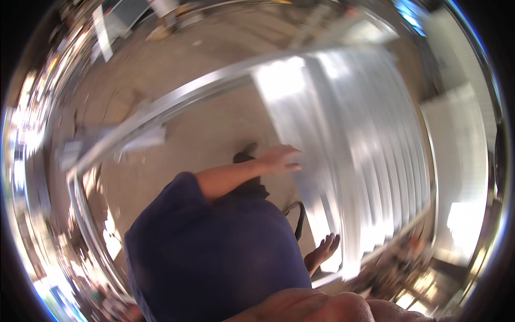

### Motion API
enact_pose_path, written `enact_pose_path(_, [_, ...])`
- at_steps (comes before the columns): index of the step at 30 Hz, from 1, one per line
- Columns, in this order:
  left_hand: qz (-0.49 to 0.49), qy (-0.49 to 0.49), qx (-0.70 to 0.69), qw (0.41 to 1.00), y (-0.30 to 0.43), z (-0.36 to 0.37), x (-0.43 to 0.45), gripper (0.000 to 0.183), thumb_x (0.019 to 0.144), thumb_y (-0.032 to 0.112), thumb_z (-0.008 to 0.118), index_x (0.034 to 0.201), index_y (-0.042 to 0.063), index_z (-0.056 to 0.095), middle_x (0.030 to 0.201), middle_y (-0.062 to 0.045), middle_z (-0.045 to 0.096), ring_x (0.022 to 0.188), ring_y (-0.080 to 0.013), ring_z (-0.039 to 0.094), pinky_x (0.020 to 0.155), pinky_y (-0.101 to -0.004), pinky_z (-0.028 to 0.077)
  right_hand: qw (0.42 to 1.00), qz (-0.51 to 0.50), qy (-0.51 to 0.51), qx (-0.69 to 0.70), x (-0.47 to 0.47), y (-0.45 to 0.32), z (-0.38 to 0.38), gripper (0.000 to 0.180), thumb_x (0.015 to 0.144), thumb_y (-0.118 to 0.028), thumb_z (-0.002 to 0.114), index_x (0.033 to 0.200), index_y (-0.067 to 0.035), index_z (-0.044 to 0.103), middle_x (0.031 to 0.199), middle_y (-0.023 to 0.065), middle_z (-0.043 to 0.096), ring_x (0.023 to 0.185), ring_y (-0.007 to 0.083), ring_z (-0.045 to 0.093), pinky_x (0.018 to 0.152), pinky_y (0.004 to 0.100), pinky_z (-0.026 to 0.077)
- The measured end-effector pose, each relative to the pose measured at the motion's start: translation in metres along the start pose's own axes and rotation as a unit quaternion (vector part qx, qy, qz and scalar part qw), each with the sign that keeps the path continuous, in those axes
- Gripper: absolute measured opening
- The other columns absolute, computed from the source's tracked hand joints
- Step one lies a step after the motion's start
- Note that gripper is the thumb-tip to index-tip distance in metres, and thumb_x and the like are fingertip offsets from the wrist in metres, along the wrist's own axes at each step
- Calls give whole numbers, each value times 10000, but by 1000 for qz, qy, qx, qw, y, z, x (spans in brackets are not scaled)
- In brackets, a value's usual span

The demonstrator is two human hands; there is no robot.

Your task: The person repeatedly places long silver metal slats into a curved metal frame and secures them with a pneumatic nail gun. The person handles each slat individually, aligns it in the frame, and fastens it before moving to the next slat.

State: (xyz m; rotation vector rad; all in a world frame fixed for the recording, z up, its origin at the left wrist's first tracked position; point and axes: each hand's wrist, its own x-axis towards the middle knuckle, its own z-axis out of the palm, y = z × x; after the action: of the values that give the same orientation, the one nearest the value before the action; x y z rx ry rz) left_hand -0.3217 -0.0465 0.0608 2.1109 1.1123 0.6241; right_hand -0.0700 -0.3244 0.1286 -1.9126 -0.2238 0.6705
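Note:
A large metal frame (pixel 193 86) surrounds me, with ribbed, shiny metal sheeting (pixel 374 133) across its right part. My left hand (pixel 279 159) reaches out over the smooth left edge of this sheeting, fingers spread and nothing in them; whether it touches the metal I cannot tell. Lower down, my right hand (pixel 325 251) is beside the near end of a long metal rail (pixel 342 177), fingers apart and empty. Part of its wrist is hidden by my dark blue shirt. A black strap or cable (pixel 301 221) curves between my body and the sheeting.
Bare floor (pixel 217 124) shows inside the frame, with my dark shoe (pixel 245 153) on it. Long pale panels (pixel 454 161) stand at the right. A flat pale piece (pixel 145 137) lies by the frame's left side. Blurred clutter fills the left rim and lower right.

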Motion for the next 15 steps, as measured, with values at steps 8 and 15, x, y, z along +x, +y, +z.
enact_pose_path(8, [-6,-35,-19,999,-113,-136,47,564,941,453,721,1359,83,637,1172,-156,680,1153,-372,622,989,-501,468,966,11,-256,-37,41,-72,256,618,1008,-338,665,1533,-78,468,1402,168,606,1340,316,562,1144,452,409])
enact_pose_path(15, [-112,80,29,990,-158,-200,85,569,943,486,703,1354,97,639,1281,-140,650,1277,-342,572,1094,-484,430,964,-47,-252,-67,94,-143,323,647,962,-310,689,1520,-61,479,1281,126,637,1223,254,592,1086,418,425])
